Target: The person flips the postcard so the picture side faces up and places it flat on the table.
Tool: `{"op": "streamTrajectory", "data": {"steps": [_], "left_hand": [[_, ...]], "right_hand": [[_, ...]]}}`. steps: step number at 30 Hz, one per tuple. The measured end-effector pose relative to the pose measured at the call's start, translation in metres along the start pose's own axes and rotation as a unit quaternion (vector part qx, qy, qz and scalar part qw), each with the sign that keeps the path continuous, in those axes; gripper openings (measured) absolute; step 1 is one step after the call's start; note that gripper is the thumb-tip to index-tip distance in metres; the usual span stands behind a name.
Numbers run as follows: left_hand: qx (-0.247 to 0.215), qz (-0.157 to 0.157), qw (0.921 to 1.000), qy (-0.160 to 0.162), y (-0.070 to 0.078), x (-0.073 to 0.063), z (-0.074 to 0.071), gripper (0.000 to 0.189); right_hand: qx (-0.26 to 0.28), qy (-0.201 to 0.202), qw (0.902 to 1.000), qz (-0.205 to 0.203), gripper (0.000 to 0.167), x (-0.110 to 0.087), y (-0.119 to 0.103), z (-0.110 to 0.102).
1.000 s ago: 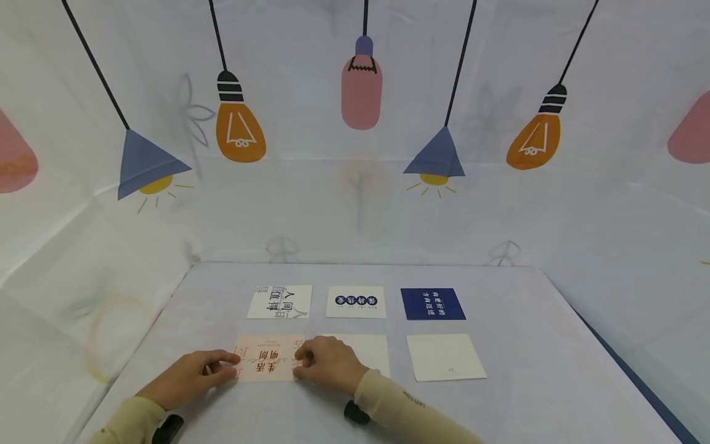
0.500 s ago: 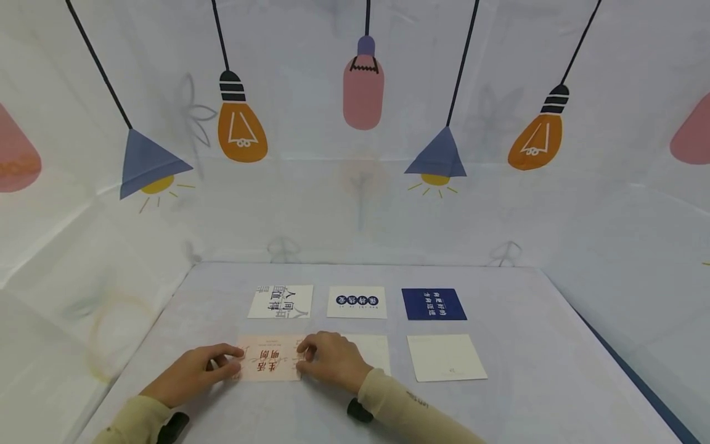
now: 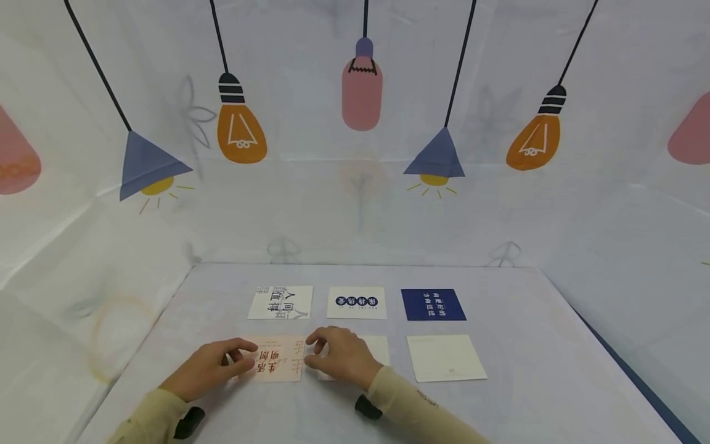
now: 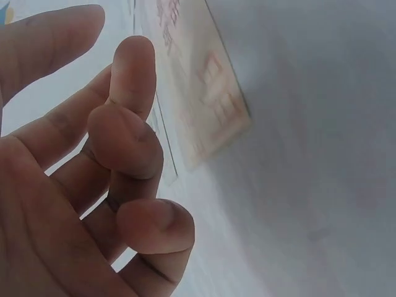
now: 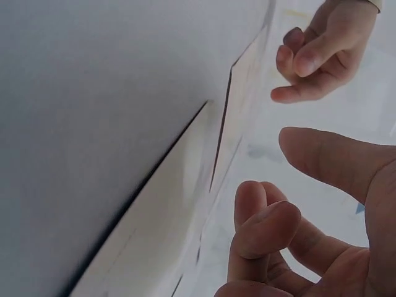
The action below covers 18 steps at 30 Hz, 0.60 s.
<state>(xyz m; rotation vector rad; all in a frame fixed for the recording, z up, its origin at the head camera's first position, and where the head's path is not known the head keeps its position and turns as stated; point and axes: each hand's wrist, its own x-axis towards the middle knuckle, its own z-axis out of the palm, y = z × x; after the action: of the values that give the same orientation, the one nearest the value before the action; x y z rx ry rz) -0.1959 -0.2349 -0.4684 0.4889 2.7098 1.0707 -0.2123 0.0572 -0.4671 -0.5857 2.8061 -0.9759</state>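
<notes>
A pink card with red characters lies flat in the near row. My left hand is raised over its left end, thumb and fingers apart with nothing between them. In the left wrist view, the loosely bent fingers stand clear of the pink card. Just past the card's right edge, my right hand hovers over a white card and hides much of it. The right wrist view shows the right thumb apart from the bent fingers, holding nothing.
Another off-white card lies to the right in the near row. Behind are a white card with grey-blue characters, a white card with blue circles and a dark blue card. A lamp-printed sheet rises behind the table.
Both hands have come away from the pink card's edges and lifted a little. Each has shifted slightly to the right, the left now over the card's left end. The cards lie as before.
</notes>
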Motion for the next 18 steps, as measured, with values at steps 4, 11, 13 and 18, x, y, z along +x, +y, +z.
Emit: {"op": "streamTrajectory", "data": {"steps": [4,11,13,18], "left_hand": [[0.005,0.006,1.0000,0.006,0.006,0.006,0.005,0.036],[0.018,0.005,0.9997,0.014,0.022,0.020,0.012,0.034],[0.027,0.004,0.9995,0.017,0.026,0.025,0.015,0.034],[0.035,0.004,0.9992,0.019,0.036,0.035,0.021,0.034]], "right_hand": [[0.001,0.006,1.0000,0.001,0.030,-0.003,0.007,-0.005],[0.004,0.010,0.9999,0.007,0.034,-0.005,0.018,-0.014],[0.003,0.011,0.9999,0.005,0.035,-0.006,0.022,-0.017],[0.005,0.020,0.9998,0.000,0.038,-0.009,0.031,-0.025]]}}
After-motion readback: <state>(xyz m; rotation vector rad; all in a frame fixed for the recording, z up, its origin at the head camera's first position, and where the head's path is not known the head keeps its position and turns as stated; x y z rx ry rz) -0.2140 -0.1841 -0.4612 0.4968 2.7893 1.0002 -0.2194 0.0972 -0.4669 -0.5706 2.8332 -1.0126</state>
